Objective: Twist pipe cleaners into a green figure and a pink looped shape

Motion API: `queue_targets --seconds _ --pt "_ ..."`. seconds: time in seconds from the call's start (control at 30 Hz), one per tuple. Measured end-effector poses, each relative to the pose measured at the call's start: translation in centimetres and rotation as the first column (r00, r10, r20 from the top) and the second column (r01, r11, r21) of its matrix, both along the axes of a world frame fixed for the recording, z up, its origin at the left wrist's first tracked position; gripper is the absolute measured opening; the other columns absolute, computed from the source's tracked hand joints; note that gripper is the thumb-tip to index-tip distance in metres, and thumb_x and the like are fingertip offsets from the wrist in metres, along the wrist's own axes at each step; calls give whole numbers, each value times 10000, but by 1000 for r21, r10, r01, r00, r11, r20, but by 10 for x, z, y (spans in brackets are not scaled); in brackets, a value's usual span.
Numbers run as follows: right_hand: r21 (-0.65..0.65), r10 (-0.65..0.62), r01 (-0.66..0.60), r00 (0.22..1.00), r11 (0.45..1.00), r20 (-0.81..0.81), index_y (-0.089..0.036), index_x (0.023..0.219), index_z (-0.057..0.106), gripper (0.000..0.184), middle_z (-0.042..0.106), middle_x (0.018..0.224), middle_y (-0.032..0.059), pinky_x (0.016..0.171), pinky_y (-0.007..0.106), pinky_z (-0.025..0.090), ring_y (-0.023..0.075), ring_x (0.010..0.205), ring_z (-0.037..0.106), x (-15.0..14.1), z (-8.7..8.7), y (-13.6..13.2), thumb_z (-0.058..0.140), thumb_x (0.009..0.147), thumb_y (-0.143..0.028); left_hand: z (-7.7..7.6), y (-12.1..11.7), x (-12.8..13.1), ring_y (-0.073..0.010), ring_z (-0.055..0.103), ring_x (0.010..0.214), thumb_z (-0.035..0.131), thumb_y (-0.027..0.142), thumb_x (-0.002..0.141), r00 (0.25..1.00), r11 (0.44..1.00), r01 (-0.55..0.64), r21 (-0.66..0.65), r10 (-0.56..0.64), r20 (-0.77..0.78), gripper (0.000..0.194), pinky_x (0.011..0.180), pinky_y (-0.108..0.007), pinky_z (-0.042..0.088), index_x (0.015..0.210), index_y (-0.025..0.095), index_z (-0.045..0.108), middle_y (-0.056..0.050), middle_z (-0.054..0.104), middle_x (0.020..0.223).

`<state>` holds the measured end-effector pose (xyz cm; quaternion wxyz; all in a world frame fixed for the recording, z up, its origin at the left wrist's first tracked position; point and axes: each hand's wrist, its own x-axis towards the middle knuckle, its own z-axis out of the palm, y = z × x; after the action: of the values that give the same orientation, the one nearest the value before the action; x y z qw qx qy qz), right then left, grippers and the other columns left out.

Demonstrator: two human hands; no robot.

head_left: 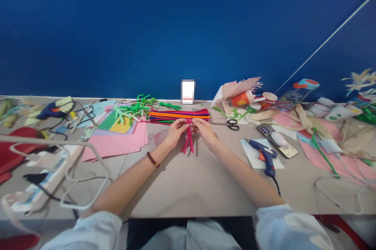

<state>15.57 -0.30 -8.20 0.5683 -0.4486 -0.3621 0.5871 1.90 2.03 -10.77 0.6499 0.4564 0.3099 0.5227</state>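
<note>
Between my two hands hang several magenta pipe cleaners (189, 140), joined at a small loop near the top, their loose ends pointing down toward the table. My left hand (176, 132) pinches the loop from the left, its fingers closed. From the right, my right hand (203, 129) grips the same top part between thumb and fingers. Just behind the hands lies a bundle of coloured pipe cleaners (179, 114) in orange, red, purple and green. Black-handled scissors (233, 125) rest right of the bundle.
A blue glue gun (264, 155) lies on pale paper at right, beside a phone (279, 142). Pink paper sheets (114, 144) and green pipe cleaner pieces (135, 109) are at left. A power strip (48, 177) with cables sits front left. A blue wall (176, 35) stands behind.
</note>
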Motion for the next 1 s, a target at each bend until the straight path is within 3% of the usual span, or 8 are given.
queue_targets --seconds 0.23,0.47,0.67,0.83,1.0 --pt "94 -76 63 987 994 139 -191 783 612 301 569 665 -7 512 249 443 115 559 523 0 -4 3 717 625 -424 4 -1 1 -121 590 743 791 245 611 1000 999 -25 -23 24 -12 297 734 -253 457 850 163 634 -17 641 849" --pt "197 -58 33 990 980 125 -223 907 625 312 598 829 11 541 242 473 126 653 548 0 -1 0 692 670 -415 4 -1 0 -132 594 764 789 252 613 1000 1000 -19 -10 19 -13 290 755 -259 458 847 164 641 -25 651 857" --pt "152 -45 35 997 988 59 -193 774 606 321 577 706 -12 528 236 457 115 614 530 2 -4 3 762 611 -421 8 -3 0 -134 592 784 780 260 624 999 999 -32 7 32 -40 277 778 -270 456 851 164 652 -25 652 867" --pt "15 76 -76 997 997 -17 -175 757 623 375 576 627 -22 529 227 420 101 559 524 5 -5 2 792 586 -462 10 -4 1 -134 593 797 782 253 619 999 999 -42 12 42 -31 271 786 -269 460 840 168 653 -23 653 872" --pt "-57 107 -109 993 992 -45 -159 751 653 387 579 634 -19 544 219 408 86 557 513 6 -5 1 809 560 -458 11 -5 1 -127 599 771 776 252 625 999 1000 -29 -7 29 -26 264 756 -256 469 831 163 636 -20 653 861"
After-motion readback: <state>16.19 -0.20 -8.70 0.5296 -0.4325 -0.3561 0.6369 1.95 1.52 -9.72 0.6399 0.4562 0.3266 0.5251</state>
